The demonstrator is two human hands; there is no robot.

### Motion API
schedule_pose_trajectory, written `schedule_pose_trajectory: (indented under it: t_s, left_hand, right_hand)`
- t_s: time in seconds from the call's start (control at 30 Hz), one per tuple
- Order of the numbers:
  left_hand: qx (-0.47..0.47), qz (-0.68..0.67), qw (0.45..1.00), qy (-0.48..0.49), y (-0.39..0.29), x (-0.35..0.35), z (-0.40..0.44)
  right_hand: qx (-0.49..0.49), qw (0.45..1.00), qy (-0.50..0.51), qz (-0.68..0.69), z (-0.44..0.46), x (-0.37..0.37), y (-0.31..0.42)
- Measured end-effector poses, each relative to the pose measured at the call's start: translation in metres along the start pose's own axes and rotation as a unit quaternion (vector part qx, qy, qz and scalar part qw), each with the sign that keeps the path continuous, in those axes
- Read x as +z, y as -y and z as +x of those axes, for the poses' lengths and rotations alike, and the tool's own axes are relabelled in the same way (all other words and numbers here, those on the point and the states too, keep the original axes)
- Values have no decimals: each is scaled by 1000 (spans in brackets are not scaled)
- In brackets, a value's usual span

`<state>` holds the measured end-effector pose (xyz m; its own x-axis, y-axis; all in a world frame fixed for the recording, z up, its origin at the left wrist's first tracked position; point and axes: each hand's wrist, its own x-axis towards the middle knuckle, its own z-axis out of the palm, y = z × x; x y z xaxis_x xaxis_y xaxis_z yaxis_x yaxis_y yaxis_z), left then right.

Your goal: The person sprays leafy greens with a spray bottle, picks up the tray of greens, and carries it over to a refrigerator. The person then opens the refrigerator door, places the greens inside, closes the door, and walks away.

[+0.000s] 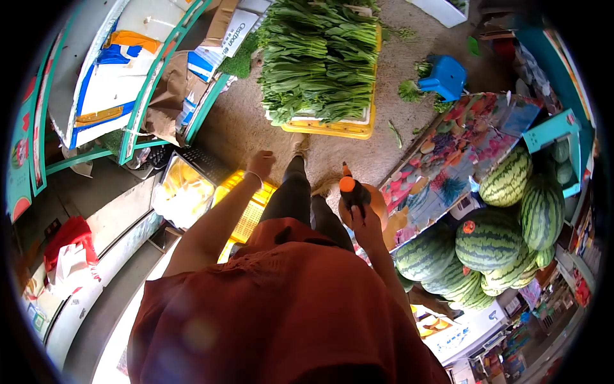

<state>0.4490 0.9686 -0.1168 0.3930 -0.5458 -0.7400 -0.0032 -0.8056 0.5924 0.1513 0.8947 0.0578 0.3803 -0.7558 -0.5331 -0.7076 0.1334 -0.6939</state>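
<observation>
My left hand (261,164) hangs over the floor in front of me, a band around its wrist. Its fingers are loosely apart, and no object shows in it. Nearest to it are my leg and a yellow plastic crate (251,216). With my right hand (366,229) I grip what looks like a pump spray bottle (355,195), with a black top, an orange knob and an orange nozzle pointing forward. Its rounded tan-orange body is partly hidden below the top. Ahead lies a big stack of leafy green vegetables (320,61) on a yellow tray (332,130).
Several watermelons (489,238) are piled at the right, behind a fruit-printed panel (448,153). A blue stool (444,78) stands ahead right amid loose leaves. Teal-framed shelving (144,83) and a bin with a plastic bag (185,191) are at the left.
</observation>
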Motion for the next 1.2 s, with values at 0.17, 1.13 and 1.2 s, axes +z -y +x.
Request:
schedule_pose_trajectory:
  t_s: [0.17, 1.13, 1.2]
  left_hand:
    - [390, -28, 914, 107, -156, 97, -158]
    - [416, -5, 820, 393, -258, 161, -286]
    - [417, 3, 821, 389, -269, 157, -292]
  right_hand:
    - [52, 989, -42, 131, -45, -11, -26]
    - [68, 947, -108, 295, -156, -45, -36]
    - [68, 944, -120, 299, -157, -47, -24]
